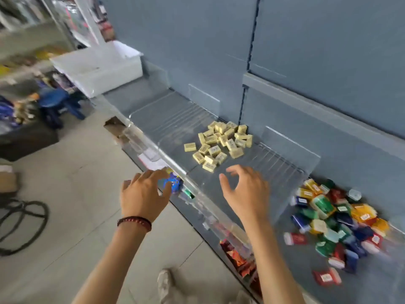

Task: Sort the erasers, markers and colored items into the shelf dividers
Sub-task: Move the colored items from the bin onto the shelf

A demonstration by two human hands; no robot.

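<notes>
The left hand (144, 194) hung over the near edge of the shelf (153, 106), its fingers spread wide. A small blue thing (174, 183) sat right at the fingertips, but it was too blurry to tell if the hand held it. A dark bead bracelet (134, 223) was on that wrist. The right hand (245, 191) hung over the middle part of the shelf with its fingers wide and a little bent, holding nothing. A pile of yellow erasers (221, 143) lay just beyond it, to the left. A clear divider (291, 150) stood on the right, and past it lay a heap of colored items (328, 220). A white box (98, 69) sat at the far left end.
</notes>
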